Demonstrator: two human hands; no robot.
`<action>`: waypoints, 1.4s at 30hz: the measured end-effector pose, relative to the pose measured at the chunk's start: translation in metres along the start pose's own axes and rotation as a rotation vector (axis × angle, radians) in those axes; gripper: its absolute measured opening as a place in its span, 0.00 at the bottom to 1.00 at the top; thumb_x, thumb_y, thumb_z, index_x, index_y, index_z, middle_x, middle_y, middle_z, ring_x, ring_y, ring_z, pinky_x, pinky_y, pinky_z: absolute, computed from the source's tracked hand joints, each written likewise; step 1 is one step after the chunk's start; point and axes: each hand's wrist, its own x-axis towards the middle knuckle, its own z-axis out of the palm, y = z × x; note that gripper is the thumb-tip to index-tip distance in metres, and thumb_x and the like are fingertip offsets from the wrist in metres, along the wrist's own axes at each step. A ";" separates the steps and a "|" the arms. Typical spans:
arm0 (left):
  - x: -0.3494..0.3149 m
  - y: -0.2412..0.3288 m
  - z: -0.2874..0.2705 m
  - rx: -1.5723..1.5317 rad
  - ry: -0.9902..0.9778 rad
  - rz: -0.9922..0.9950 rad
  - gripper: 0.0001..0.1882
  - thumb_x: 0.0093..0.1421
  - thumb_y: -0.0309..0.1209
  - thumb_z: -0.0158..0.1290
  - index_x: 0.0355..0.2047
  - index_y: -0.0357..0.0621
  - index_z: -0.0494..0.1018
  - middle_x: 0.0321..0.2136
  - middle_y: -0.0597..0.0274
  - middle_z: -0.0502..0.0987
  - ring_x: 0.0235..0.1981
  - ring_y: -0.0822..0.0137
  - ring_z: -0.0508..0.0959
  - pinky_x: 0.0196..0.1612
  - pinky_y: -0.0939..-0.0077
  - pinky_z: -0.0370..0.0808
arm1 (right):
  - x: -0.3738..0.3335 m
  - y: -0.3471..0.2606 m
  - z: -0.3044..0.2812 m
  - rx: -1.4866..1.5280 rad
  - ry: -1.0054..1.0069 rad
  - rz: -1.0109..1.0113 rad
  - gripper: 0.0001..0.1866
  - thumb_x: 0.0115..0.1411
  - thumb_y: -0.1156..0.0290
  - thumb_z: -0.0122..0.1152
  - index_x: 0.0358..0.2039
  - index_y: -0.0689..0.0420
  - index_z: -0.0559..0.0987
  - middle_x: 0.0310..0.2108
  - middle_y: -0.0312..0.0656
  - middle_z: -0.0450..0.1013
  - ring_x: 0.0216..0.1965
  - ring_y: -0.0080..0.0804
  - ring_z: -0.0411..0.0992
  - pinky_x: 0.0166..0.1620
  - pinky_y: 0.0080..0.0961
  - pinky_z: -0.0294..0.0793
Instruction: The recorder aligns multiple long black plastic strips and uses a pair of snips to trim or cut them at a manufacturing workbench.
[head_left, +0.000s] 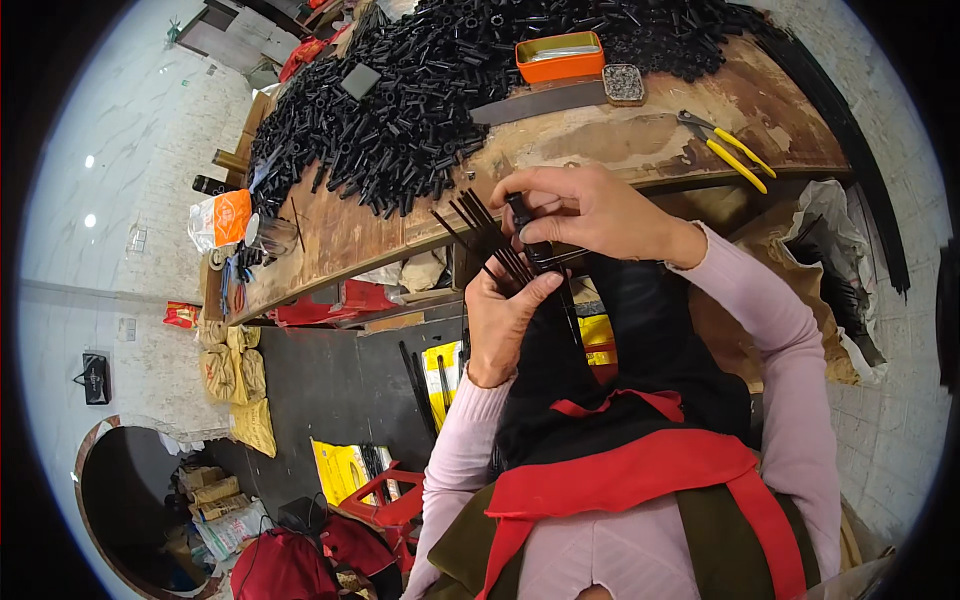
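Note:
My left hand (pixel 497 325) is closed around several thin dark rods (pixel 474 213), which fan out above its fingers. My right hand (pixel 600 212) pinches a small black tubular piece (pixel 518 208) between thumb and fingers, right beside the rods. More black material sits between the two hands, but its parts cannot be told apart. Both hands are over my lap, just in front of the wooden table's (pixel 600 150) near edge. A large heap of short black tubular pieces (pixel 400 130) covers the far left and middle of the table.
Yellow-handled pliers (pixel 735 150) lie at the table's right. An orange tin (pixel 560 62), a small clear box of tiny parts (pixel 624 84) and a flat grey strip (pixel 545 102) are at the back. A clear jar (pixel 272 236) stands at the left. A red stool (pixel 385 500) is lower left.

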 end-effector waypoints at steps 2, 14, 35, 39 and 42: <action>0.002 0.001 0.001 -0.014 -0.006 -0.006 0.16 0.55 0.19 0.62 0.44 0.34 0.74 0.36 0.62 0.81 0.37 0.70 0.81 0.45 0.77 0.77 | 0.000 0.001 0.001 -0.036 0.032 -0.034 0.23 0.55 0.68 0.67 0.52 0.53 0.77 0.31 0.45 0.78 0.34 0.30 0.78 0.40 0.24 0.75; 0.012 -0.012 -0.012 0.106 0.078 0.105 0.10 0.57 0.23 0.62 0.38 0.33 0.75 0.33 0.57 0.81 0.37 0.65 0.82 0.45 0.73 0.77 | -0.033 0.043 0.010 0.772 0.462 0.086 0.26 0.66 0.64 0.54 0.61 0.61 0.65 0.47 0.44 0.74 0.48 0.34 0.75 0.52 0.33 0.74; 0.021 -0.013 -0.024 0.167 0.107 0.113 0.12 0.61 0.23 0.58 0.44 0.30 0.75 0.40 0.51 0.82 0.43 0.64 0.81 0.49 0.73 0.77 | -0.060 0.045 0.118 0.874 0.655 0.356 0.06 0.63 0.75 0.62 0.40 0.60 0.77 0.33 0.27 0.70 0.34 0.12 0.65 0.39 0.12 0.63; 0.022 -0.015 -0.029 0.213 0.060 0.139 0.12 0.63 0.25 0.56 0.45 0.30 0.75 0.41 0.51 0.81 0.44 0.64 0.81 0.50 0.72 0.76 | -0.056 0.054 0.113 1.096 0.601 0.309 0.06 0.63 0.76 0.62 0.40 0.61 0.77 0.35 0.29 0.72 0.37 0.14 0.67 0.43 0.14 0.65; 0.020 -0.007 -0.017 0.147 0.001 0.179 0.12 0.64 0.26 0.55 0.44 0.29 0.75 0.41 0.52 0.81 0.43 0.65 0.80 0.49 0.73 0.76 | -0.057 0.056 0.118 1.163 0.600 0.330 0.05 0.63 0.77 0.61 0.39 0.61 0.78 0.36 0.31 0.74 0.39 0.15 0.69 0.46 0.16 0.67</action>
